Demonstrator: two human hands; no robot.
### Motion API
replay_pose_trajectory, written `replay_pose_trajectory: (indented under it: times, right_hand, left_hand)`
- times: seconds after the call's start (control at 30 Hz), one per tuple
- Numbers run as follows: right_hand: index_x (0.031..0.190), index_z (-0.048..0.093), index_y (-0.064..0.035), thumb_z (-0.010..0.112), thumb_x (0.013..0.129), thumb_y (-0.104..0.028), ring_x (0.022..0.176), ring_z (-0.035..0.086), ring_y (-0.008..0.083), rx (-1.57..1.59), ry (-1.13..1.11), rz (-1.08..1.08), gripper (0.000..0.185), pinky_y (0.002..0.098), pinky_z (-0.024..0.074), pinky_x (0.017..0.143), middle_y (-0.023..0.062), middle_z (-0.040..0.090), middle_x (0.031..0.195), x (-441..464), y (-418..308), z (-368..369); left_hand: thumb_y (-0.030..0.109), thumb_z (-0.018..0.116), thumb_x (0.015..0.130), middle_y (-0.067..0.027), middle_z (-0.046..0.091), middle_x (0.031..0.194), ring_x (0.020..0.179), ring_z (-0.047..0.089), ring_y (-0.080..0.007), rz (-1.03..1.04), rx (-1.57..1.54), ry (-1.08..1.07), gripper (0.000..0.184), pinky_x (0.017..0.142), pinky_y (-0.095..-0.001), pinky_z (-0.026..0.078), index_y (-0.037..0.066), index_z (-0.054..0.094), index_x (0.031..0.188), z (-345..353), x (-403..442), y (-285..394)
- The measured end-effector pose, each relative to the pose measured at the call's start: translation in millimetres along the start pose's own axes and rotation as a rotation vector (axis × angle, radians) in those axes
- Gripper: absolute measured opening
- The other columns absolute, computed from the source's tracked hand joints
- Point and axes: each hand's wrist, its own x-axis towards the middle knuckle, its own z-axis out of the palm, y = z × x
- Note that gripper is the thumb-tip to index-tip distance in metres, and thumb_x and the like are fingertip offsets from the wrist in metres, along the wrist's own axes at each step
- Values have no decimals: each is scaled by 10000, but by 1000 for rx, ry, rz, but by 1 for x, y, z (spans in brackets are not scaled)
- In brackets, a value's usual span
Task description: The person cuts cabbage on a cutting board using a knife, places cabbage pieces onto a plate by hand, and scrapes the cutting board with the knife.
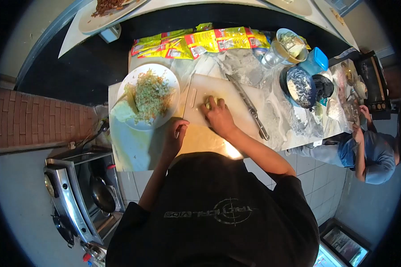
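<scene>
My right hand is over the white cutting board, its fingers curled down around a small yellow-green vegetable piece that they mostly cover. At the board's near left edge, my left hand is loosely closed, with nothing visible in it. A knife with a dark handle lies on the board to the right of my right hand, blade pointing away from me. Left of the board, a white plate bears a heap of shredded vegetables and a pale green cabbage chunk.
Yellow-red packets line the back of the table. At the right are a dark bowl with white powder, a clear cup and a blue container. Another person works at the far right. A stove stands at left.
</scene>
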Motion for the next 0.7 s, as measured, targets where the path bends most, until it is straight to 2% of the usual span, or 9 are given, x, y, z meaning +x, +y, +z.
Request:
replay_pose_trajectory:
  times: [0.07, 0.2, 0.37, 0.4, 0.5, 0.53, 0.57, 0.63, 0.7]
  right_hand:
    - [1109, 615, -98, 604, 792, -73, 973, 563, 383, -82, 11, -20, 318, 408, 557, 741, 189, 504, 1224, 0, -2, 2]
    - [1094, 616, -83, 601, 786, -66, 983, 570, 397, -34, 6, -8, 310, 424, 564, 738, 188, 519, 1205, 1, 2, 1]
    - [1048, 631, -56, 596, 773, -52, 923, 617, 411, 185, 29, 91, 277, 429, 564, 754, 211, 560, 1159, 3, 17, -8]
    - [1095, 626, -85, 622, 819, -104, 911, 629, 405, 139, -28, 128, 277, 436, 554, 784, 200, 583, 1185, 3, 24, -7]
    - [1049, 638, -54, 602, 821, -80, 903, 622, 413, 270, 8, 182, 231, 444, 554, 791, 219, 578, 1158, 4, 31, -20]
    - [1029, 668, -61, 615, 829, -90, 941, 628, 394, 283, 20, 223, 208, 435, 549, 820, 208, 620, 1089, 5, 31, -24]
    - [1029, 668, -61, 615, 829, -90, 941, 628, 394, 283, 21, 218, 208, 435, 549, 820, 208, 620, 1089, 6, 35, -26]
    - [992, 701, -58, 635, 796, -68, 988, 633, 369, 523, 119, 184, 207, 419, 540, 839, 202, 656, 1049, 5, 44, -23]
    - [982, 715, -46, 658, 800, -75, 971, 654, 325, 579, 106, 172, 193, 396, 535, 838, 204, 676, 1028, 1, 66, -12]
  left_hand:
    - [72, 540, 971, -65, 610, 961, 848, 590, -133, 68, -59, -41, 132, 799, -271, 484, 18, 623, 1059, 1, 6, 0]
    - [70, 535, 971, -61, 607, 964, 863, 590, -129, 50, -135, -62, 135, 810, -267, 478, 18, 616, 1066, 6, 13, -1]
    - [83, 517, 984, -58, 612, 1013, 915, 596, -124, -21, -217, -90, 153, 825, -265, 468, 18, 597, 1097, 6, 10, -7]
    - [83, 517, 984, -58, 612, 1013, 915, 596, -124, -23, -218, -97, 153, 825, -265, 468, 18, 597, 1097, 7, 10, -8]
    - [93, 520, 987, -52, 613, 1018, 911, 596, -122, -67, -207, -103, 151, 824, -262, 466, 21, 598, 1094, 5, 11, -9]
    - [97, 520, 989, -49, 614, 1014, 910, 596, -121, -57, -199, -111, 150, 824, -261, 466, 23, 597, 1094, 6, 12, -10]
    - [101, 520, 991, -46, 615, 1009, 909, 596, -120, -49, -189, -118, 149, 824, -260, 465, 25, 597, 1093, 5, 13, -7]
    - [103, 517, 994, -46, 618, 1017, 912, 601, -123, -33, -179, -114, 150, 829, -261, 467, 25, 595, 1096, 6, 18, -4]
    - [106, 514, 997, -45, 621, 1024, 916, 606, -126, -12, -173, -106, 152, 833, -263, 469, 24, 592, 1099, 4, 15, 4]
